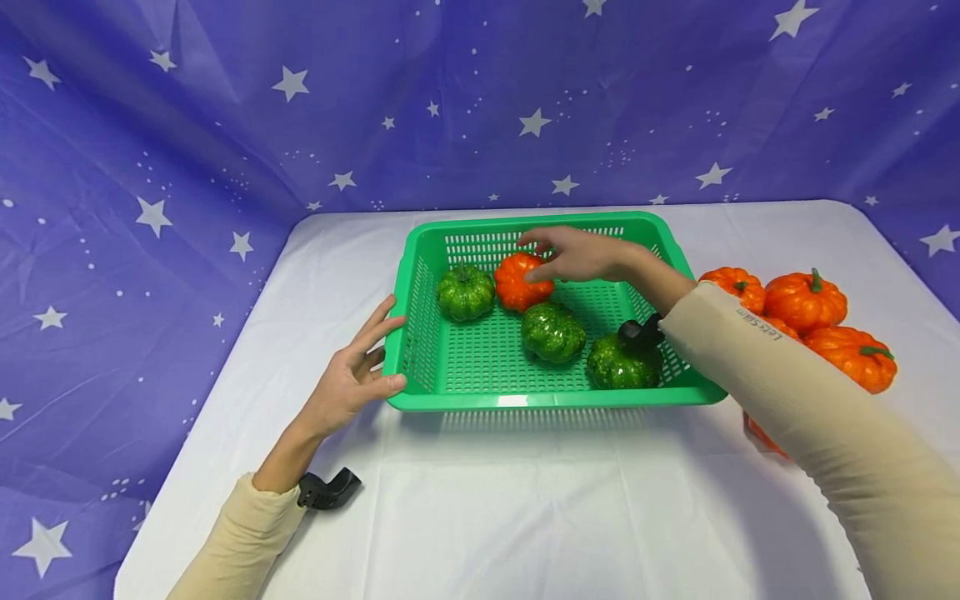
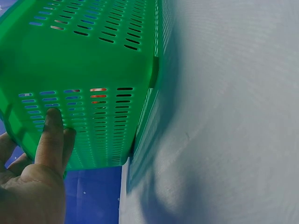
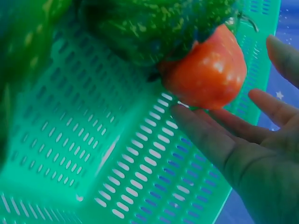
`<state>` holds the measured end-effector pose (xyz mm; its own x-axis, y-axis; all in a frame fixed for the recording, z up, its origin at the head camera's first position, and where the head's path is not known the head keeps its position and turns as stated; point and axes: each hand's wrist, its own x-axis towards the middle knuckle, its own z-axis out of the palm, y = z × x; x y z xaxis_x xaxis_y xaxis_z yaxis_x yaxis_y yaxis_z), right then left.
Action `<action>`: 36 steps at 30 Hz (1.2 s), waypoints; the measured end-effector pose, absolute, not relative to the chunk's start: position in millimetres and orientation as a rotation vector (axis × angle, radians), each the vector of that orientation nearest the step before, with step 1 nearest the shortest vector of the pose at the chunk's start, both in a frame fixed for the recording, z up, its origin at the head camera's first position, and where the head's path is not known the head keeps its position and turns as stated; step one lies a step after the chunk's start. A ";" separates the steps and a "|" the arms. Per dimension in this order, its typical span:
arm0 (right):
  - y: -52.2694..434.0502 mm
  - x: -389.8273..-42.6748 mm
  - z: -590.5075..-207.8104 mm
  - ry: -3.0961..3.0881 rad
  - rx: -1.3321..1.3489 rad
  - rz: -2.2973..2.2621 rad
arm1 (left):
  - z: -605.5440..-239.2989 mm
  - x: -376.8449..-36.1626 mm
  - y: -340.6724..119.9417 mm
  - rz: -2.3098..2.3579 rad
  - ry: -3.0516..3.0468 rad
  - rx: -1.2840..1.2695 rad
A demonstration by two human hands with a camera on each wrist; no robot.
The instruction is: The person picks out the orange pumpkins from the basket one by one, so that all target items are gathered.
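A green plastic basket point(image 1: 480, 402) stands on the table, holding several small toy pumpkins. Against its left end rests my left hand point(image 1: 347, 387), fingers spread along the rim and outer wall. My right hand point(image 1: 581, 254) reaches into the basket over an orange pumpkin point(image 1: 516, 285), thumb and fingers apart near it. In the right wrist view, the fingertips point(image 3: 184, 114) lie close beside that orange pumpkin; whether they touch it I cannot tell. Around it lie a green pumpkin point(image 1: 465, 293) to the left, another green pumpkin point(image 1: 552, 333) nearer, and a third green pumpkin point(image 1: 618, 367) at the front right.
Right of the basket, several orange pumpkins point(image 1: 806, 302) lie grouped on the white tablecloth point(image 1: 510, 517), partly hidden by my right sleeve point(image 1: 810, 417). A purple star-printed cloth point(image 1: 480, 100) hangs behind. Each wrist wears a black camera mount point(image 1: 330, 490).
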<state>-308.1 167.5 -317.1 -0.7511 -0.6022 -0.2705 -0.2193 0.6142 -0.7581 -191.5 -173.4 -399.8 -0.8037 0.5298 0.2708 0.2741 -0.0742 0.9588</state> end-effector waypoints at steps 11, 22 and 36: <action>158.0 -308.7 -328.1 2.457 -0.572 -0.981 | -399.8 -192.0 -172.6 1.998 1.981 0.887; 157.7 -305.0 -329.4 2.413 -0.545 -1.027 | -399.5 -191.2 -172.7 1.995 1.986 0.895; 176.0 -286.5 -302.4 2.470 -0.660 -1.056 | -399.0 -191.3 -173.2 1.982 1.993 0.897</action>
